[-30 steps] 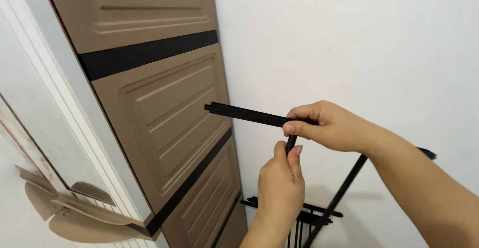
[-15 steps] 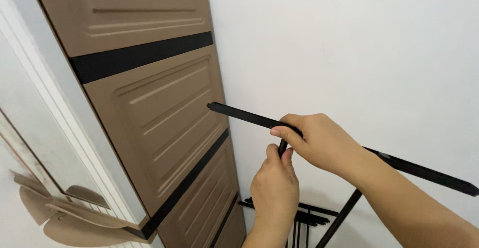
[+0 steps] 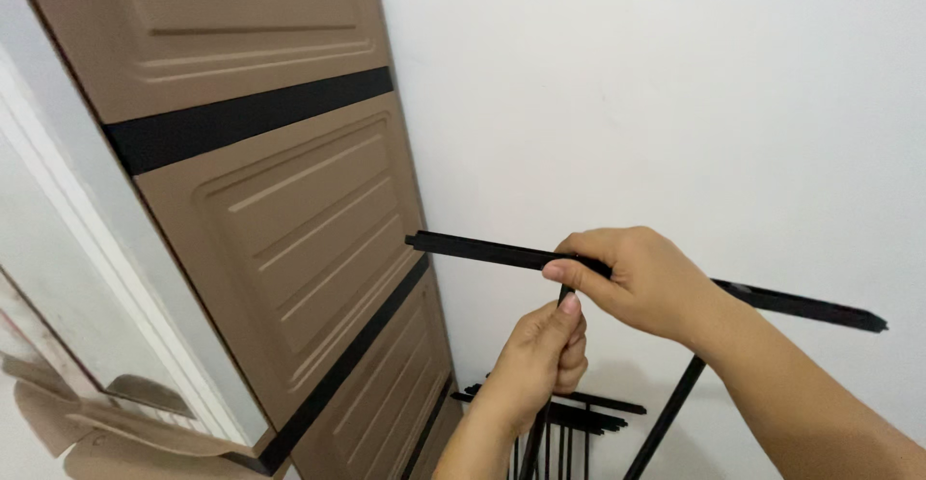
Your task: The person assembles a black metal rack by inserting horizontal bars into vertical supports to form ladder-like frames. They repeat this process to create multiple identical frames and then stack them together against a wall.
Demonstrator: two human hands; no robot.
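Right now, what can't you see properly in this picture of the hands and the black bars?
Head view only:
- Where the thin upright rod meets the long black bar: covered by the right hand.
- How the left hand has its grip on the rod: its fingers curl out of sight.
- The black rack parts below: cut off by the bottom edge.
- The diagonal strut's foot: cut off too.

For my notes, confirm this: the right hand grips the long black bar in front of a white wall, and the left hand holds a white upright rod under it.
Wrong in one respect: the upright rod in the left hand is black, not white, as the head view shows. The right hand does grip the long black bar before the white wall.
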